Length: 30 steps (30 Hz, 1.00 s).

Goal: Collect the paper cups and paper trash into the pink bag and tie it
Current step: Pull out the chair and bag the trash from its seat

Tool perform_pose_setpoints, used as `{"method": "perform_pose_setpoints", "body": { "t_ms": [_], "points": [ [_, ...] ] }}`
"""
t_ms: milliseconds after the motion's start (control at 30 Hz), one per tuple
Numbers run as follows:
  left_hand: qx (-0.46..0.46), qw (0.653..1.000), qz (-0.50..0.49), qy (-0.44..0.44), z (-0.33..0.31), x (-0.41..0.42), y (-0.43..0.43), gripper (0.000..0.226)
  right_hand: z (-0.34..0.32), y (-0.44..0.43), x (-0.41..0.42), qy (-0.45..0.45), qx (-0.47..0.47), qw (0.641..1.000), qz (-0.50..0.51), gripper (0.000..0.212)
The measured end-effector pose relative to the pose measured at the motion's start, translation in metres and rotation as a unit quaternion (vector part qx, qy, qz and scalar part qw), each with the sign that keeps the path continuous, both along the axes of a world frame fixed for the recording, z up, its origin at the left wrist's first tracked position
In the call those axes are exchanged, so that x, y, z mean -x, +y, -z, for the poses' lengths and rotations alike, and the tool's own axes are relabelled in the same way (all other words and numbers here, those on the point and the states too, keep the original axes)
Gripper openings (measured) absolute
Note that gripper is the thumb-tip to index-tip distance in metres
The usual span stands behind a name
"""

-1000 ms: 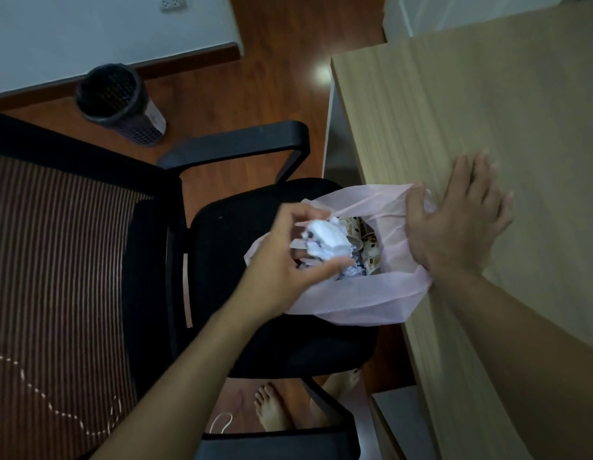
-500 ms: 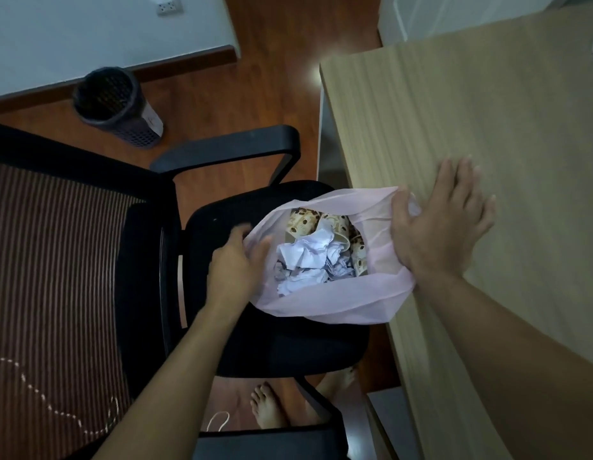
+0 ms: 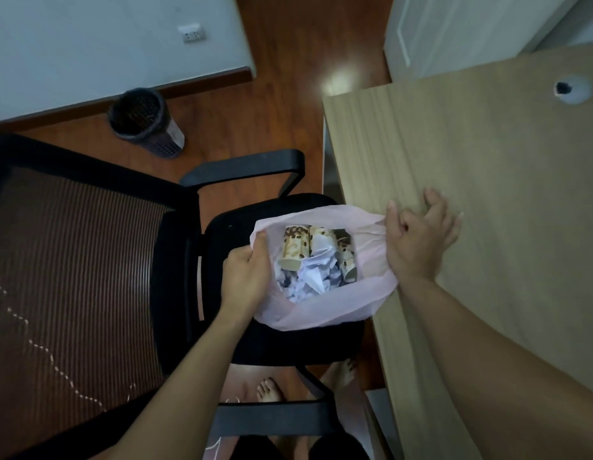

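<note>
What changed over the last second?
The left hand dropped the crumpled white paper into the thin pink plastic bag and now grips its left rim. The right hand, flat before, pinches the right rim. The bag stayed over the black chair seat.

Head view, steeply downward, close

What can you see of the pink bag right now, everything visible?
The pink bag is thin, translucent plastic film, soft and wrinkled. Its mouth faces up, pulled wide open and untied. Inside lie brown-patterned paper cups on their sides and crumpled white paper. The left hand grips the left rim; the right hand pinches the right rim at the edge of the wooden desk. The bag is over the black chair seat; whether it rests on it is unclear.
</note>
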<state>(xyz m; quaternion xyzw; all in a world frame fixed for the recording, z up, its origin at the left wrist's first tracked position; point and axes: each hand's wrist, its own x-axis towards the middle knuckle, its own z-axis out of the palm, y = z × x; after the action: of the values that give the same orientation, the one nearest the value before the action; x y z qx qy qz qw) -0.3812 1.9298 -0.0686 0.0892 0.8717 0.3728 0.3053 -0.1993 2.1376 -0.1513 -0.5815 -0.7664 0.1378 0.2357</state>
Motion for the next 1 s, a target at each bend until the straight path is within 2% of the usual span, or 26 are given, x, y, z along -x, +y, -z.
{"method": "perform_pose_setpoints", "body": {
  "t_ms": [67, 133, 233, 400, 500, 600, 767, 867, 1000],
  "points": [
    [0.001, 1.000, 0.006, 0.021, -0.018, 0.000, -0.005, 0.063, -0.003, 0.002, -0.007, 0.017, 0.033, 0.999, -0.003, 0.052],
    [-0.008, 0.999, 0.013, 0.035, -0.038, 0.002, -0.013, 0.065, -0.013, 0.004, -0.015, 0.081, 0.094, 0.992, -0.003, 0.053],
    [-0.011, 0.998, 0.029, 0.048, -0.068, 0.005, -0.027, 0.067, -0.052, -0.010, -0.024, 0.152, 0.180, 0.972, 0.018, 0.068],
    [-0.012, 0.996, 0.048, 0.077, -0.136, 0.006, -0.041, 0.072, -0.127, -0.060, -0.026, 0.123, 0.253, 0.959, -0.045, 0.076],
    [-0.031, 0.994, 0.062, 0.086, -0.171, 0.009, -0.044, 0.072, -0.171, -0.079, -0.032, 0.134, 0.347, 0.921, -0.114, 0.069],
    [-0.068, 0.989, 0.110, 0.074, -0.198, 0.005, -0.048, 0.072, -0.221, -0.084, -0.046, 0.088, 0.400, 0.892, -0.191, 0.066],
    [-0.120, 0.974, 0.186, 0.052, -0.231, -0.004, -0.046, 0.068, -0.290, -0.072, -0.088, 0.053, 0.400, 0.903, -0.152, 0.074],
    [-0.150, 0.964, 0.216, 0.021, -0.252, -0.015, -0.035, 0.063, -0.322, -0.062, -0.124, 0.096, 0.381, 0.915, -0.097, 0.068],
    [-0.169, 0.935, 0.312, -0.012, -0.275, -0.040, -0.007, 0.061, -0.355, -0.055, -0.174, 0.193, 0.323, 0.927, -0.008, 0.059]
  ]
}}
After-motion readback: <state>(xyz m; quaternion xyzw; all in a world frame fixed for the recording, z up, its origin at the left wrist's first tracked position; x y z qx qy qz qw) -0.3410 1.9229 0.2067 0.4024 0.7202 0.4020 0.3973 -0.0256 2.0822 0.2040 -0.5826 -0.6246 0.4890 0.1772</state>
